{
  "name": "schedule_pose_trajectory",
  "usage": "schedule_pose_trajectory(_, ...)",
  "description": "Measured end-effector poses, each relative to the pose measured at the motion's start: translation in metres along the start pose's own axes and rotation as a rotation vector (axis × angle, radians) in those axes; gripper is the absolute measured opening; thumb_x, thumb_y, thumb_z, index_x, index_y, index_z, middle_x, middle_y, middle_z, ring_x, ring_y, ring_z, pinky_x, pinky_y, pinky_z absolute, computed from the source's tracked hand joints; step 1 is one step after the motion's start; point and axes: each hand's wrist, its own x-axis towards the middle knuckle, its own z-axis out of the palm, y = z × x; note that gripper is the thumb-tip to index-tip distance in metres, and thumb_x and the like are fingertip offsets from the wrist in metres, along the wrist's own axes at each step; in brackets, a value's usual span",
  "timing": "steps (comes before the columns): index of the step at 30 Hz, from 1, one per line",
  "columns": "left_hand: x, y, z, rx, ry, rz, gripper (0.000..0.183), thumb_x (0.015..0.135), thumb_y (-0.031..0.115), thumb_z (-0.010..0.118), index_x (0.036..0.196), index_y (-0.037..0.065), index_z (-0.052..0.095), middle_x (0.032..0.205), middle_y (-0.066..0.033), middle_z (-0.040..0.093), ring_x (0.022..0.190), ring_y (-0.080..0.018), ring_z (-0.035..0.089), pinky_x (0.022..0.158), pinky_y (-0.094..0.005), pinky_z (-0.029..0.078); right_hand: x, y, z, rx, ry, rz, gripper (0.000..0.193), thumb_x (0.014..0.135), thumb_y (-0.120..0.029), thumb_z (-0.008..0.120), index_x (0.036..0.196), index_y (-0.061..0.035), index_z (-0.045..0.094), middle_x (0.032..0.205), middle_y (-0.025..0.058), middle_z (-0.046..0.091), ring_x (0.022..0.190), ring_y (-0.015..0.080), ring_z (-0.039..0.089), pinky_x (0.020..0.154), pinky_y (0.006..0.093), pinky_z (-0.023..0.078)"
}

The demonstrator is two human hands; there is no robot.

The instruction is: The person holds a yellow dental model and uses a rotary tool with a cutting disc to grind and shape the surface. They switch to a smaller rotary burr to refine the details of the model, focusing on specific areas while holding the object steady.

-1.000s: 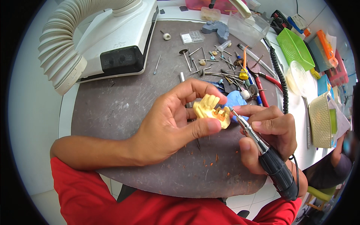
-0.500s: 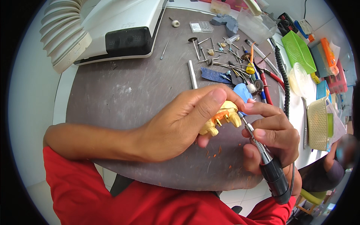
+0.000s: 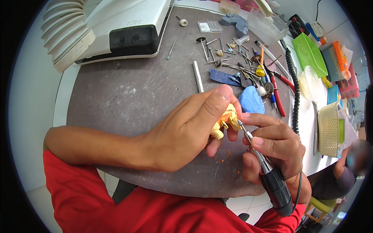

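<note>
My left hand [image 3: 184,134] is closed around a yellow plaster dental model [image 3: 216,133], its thumb along the top. An orange patch and two gold-coloured metal pins show on the model; the palm and fingers hide much of it. In my right hand [image 3: 278,143] is a rotary handpiece [image 3: 275,185] with a black grip and silver neck, held like a pen. A small grey-blue pointed tip [image 3: 240,122] at its end is at the model's right side; whether it touches I cannot tell. A cable runs from the handpiece past my wrist.
Orange shavings [image 3: 222,160] lie on the brown bench [image 3: 128,105]. Behind my hands are a blue putty lump [image 3: 251,100], a silver rod [image 3: 198,76], scattered burs, and red-handled pliers [image 3: 278,95]. A white machine [image 3: 134,23] with a hose [image 3: 70,39] stands far left. A person sits at right.
Both hands have shifted slightly left, with the model turned and more covered by my left hand. The handpiece has moved left along with it. More of the blue putty shows.
</note>
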Motion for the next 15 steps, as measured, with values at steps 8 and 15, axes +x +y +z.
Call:
schedule_pose_trajectory(8, -0.0003, -0.0031, -0.0008, -0.018, -0.001, -0.001, 0.053, 0.101, 0.051, 0.022, 0.106, 0.007, 0.051, 0.080, -0.0013, 0.057, 0.055, -0.0059, 0.049, 0.047, -0.0196, 0.032, 0.0010, 0.0003, 0.0019, 0.004, -0.003, 0.022, 0.032, 0.072, 0.003, 0.079, 0.097, 0.0019, 0.060, 0.084, 0.0132, 0.064, 0.097, 0.0363, 0.069, 0.063, 0.0318, 0.058)
schedule_pose_trajectory(15, -0.0004, -0.0015, 0.0011, -0.034, 0.016, -0.018, 0.054, 0.101, 0.050, 0.022, 0.106, 0.006, 0.052, 0.080, -0.0017, 0.056, 0.056, -0.0063, 0.049, 0.048, -0.0197, 0.032, 0.0021, -0.0013, -0.0009, -0.005, -0.023, 0.029, 0.031, 0.071, 0.002, 0.080, 0.096, 0.0019, 0.061, 0.084, 0.0128, 0.064, 0.097, 0.0361, 0.069, 0.065, 0.0325, 0.058)
